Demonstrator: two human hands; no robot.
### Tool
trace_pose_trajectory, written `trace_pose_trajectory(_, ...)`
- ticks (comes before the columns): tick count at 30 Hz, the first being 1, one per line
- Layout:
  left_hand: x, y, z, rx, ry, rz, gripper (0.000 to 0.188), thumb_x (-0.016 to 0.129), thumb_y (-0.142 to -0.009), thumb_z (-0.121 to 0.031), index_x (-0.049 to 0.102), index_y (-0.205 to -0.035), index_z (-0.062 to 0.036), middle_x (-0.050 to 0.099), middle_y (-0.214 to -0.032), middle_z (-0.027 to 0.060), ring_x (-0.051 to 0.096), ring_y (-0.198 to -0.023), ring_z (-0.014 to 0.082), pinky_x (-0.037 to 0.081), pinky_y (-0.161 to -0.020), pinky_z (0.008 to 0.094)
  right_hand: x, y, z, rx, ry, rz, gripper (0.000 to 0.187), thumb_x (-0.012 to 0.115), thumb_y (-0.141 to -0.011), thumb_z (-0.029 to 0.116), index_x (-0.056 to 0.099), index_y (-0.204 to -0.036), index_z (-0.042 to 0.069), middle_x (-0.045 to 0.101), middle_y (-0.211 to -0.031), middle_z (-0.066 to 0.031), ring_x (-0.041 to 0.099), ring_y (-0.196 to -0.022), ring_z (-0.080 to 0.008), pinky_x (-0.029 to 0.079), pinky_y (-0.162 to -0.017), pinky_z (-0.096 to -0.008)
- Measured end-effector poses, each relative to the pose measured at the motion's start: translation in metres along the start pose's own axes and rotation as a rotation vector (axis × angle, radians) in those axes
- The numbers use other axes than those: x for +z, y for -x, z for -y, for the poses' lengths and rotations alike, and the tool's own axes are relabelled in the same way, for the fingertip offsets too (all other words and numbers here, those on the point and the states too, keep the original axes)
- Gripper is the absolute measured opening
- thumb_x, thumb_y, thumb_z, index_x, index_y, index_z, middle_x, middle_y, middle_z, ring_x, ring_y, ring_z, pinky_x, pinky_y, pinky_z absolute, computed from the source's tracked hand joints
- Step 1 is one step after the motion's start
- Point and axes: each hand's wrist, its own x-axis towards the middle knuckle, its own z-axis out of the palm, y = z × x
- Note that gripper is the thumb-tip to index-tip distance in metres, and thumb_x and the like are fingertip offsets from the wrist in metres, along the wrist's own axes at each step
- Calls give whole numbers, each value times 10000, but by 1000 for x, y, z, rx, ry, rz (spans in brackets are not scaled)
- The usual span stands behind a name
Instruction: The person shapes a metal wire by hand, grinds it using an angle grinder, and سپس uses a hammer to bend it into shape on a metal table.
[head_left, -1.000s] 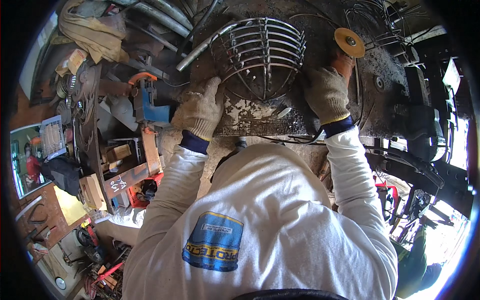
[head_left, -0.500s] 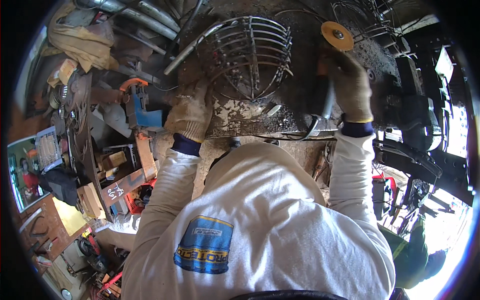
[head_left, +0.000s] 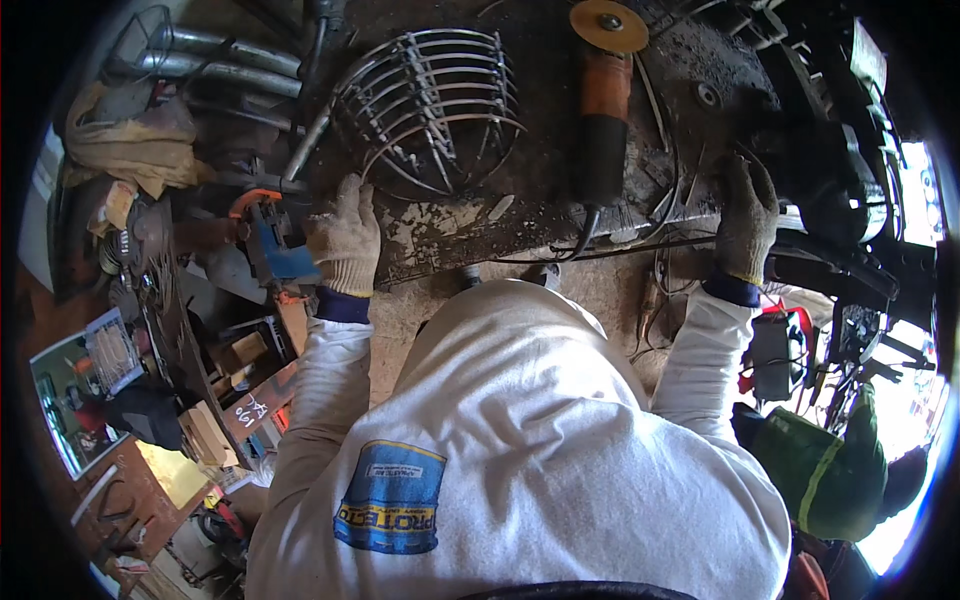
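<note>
A domed cage of welded metal rods (head_left: 430,110) lies on the dark workbench (head_left: 430,230). At its near left side, my gloved left hand (head_left: 345,240) pinches the end of a curved rod of the cage between thumb and fingers. To the right of the cage rests an angle grinder (head_left: 605,130), orange and black, its tan disc pointing away from me and its cord trailing toward the bench edge. Nothing touches the grinder. My gloved right hand (head_left: 748,225) is at the bench's near right edge, apart from the grinder, fingers stretched forward with no held thing visible.
Metal pipes (head_left: 220,65) and a tan cloth (head_left: 130,140) lie at the far left. A blue clamp-like tool with an orange part (head_left: 280,245) stands beside my left hand. Dark machinery (head_left: 850,190) is at the right. A person in green (head_left: 820,465) is at the lower right.
My right hand has let go of the grinder, which now lies on the bench, and has moved right and nearer to me. My left hand stays at the cage. The view has shifted.
</note>
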Motion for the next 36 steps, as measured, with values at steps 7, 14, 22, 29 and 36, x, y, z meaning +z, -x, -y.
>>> trace_pose_trajectory(7, 19, 7, 11, 14, -2, -31, 224, 737, -950, -381, 750, -1091, -207, 698, -655, 134, 679, -556, 369, 528, -491, 456, -19, 3, -16, -24, 119, -34, 306, 645, -1012, 180, 705, -1247, -8, 748, -1067, -87, 687, -985, -141, 527, -878, -279)
trace_pose_trajectory(14, 14, 5, 6, 13, -14, -113, 225, 723, -956, -395, 765, -1078, -210, 719, -696, 134, 682, -574, 390, 534, -511, 485, -41, -3, -61, -283, 553, 54, 313, 634, -1010, 217, 721, -1254, 41, 753, -1132, -87, 683, -1036, -165, 510, -930, -309)
trace_pose_trajectory(22, 33, 10, 19, 34, -5, -156, 248, 669, -974, -481, 743, -1087, -273, 655, -640, 111, 642, -533, 338, 498, -461, 449, -26, -4, -48, -108, 537, 96, 292, 581, -1019, 154, 715, -1240, 20, 734, -1189, -114, 686, -1079, -194, 514, -950, -318)
trace_pose_trajectory(29, 41, 13, 21, 43, 19, -131, 248, 653, -987, -469, 745, -1111, -274, 660, -647, 119, 647, -537, 342, 494, -455, 456, -9, -3, -45, -186, 347, 130, 295, 644, -1004, 197, 730, -1226, 23, 768, -1089, -99, 695, -983, -154, 527, -878, -309)
trace_pose_trajectory(36, 11, 4, 5, 11, 21, -99, 229, 702, -967, -425, 737, -1095, -238, 729, -705, 100, 690, -545, 353, 527, -460, 444, 18, 16, -33, -164, 363, 178, 272, 664, -996, 156, 733, -1216, 11, 762, -1067, -63, 670, -976, -112, 519, -864, -269)
